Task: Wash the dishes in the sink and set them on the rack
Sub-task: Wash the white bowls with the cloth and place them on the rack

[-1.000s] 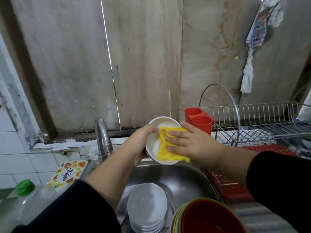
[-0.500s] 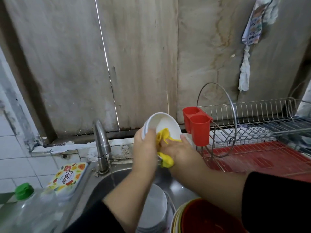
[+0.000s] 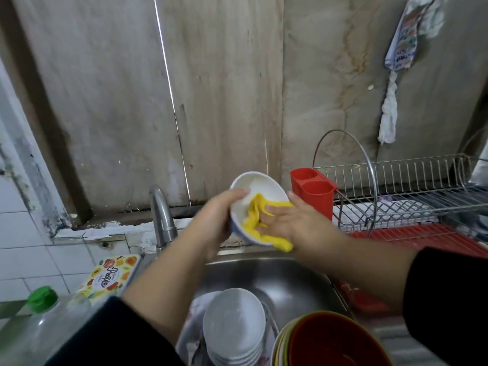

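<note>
The bowl is tipped on edge above the far side of the sink, its mouth facing right toward my right hand. My left hand grips its left rim, thumb over the edge. My right hand presses the yellow cloth into the hollow, fingers spread fairly flat. The rack lies further right (my right hand is the nearer one). More bowls wait stacked near me.
</note>
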Demonstrator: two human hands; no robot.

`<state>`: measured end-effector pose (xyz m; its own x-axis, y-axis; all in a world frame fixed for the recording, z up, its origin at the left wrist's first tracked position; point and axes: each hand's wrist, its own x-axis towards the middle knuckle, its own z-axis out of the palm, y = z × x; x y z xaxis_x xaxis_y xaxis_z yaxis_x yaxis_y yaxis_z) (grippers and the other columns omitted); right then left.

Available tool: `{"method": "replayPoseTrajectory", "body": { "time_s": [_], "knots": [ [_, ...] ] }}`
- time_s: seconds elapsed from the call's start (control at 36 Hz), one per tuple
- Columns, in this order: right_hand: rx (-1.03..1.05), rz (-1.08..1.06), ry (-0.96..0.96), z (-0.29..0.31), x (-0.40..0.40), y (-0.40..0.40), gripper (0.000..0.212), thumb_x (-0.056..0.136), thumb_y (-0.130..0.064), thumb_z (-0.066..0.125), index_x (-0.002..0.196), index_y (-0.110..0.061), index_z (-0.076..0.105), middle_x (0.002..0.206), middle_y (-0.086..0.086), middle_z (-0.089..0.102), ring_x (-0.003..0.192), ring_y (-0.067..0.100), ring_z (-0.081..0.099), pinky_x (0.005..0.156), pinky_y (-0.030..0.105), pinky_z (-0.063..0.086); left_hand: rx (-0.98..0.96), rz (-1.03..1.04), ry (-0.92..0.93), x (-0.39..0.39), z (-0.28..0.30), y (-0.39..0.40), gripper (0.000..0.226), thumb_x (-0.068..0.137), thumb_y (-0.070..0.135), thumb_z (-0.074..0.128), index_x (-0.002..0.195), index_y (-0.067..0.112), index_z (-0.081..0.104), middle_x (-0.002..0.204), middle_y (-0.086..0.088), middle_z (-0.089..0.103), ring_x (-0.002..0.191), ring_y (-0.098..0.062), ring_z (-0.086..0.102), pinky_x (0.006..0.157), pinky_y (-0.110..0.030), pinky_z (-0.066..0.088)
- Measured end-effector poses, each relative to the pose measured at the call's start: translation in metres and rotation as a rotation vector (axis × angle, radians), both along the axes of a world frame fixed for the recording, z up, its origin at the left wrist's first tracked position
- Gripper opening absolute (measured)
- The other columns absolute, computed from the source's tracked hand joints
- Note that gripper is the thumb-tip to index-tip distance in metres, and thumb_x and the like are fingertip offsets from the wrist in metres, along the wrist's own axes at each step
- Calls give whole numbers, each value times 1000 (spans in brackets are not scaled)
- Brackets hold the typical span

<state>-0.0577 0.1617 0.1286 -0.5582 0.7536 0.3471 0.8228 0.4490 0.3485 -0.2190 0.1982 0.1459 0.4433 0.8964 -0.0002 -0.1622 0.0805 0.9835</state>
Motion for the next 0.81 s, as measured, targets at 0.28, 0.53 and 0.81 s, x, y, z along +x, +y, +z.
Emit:
{"method": "replayPoseTrajectory", "body": {
  "time_s": [0.28, 0.53, 0.81],
  "knots": [
    [-70, -66, 96, -16, -20, -4, 63, 84, -13, 63, 142, -28, 41, 146, -5, 43, 141, 11, 28, 116, 34, 3, 263, 435, -63, 25, -9, -19, 21, 88, 34, 56, 106, 24, 61, 101, 3, 64, 95, -16, 60, 77, -29, 47],
    [61, 43, 129, -7, -5, -7, 41, 49, -17, 68, 89, -19, 77, 102, 6, 73, 101, 29, 68, 92, 56, 41, 8, 316, -8, 7, 4, -8, 13, 91, 20, 51, 83, 15, 60, 79, -7, 65, 74, -25, 60, 71, -33, 47],
    [50, -1, 50, -2, 5, -13, 34, 69, -33, 48, 87, -30, 77, 100, -6, 73, 97, 16, 69, 96, 38, 44, -24, 209, 49, -3, 4, -15, 16, 86, 27, 55, 84, 13, 63, 77, -8, 65, 74, -28, 61, 70, -34, 47]
  ]
}}
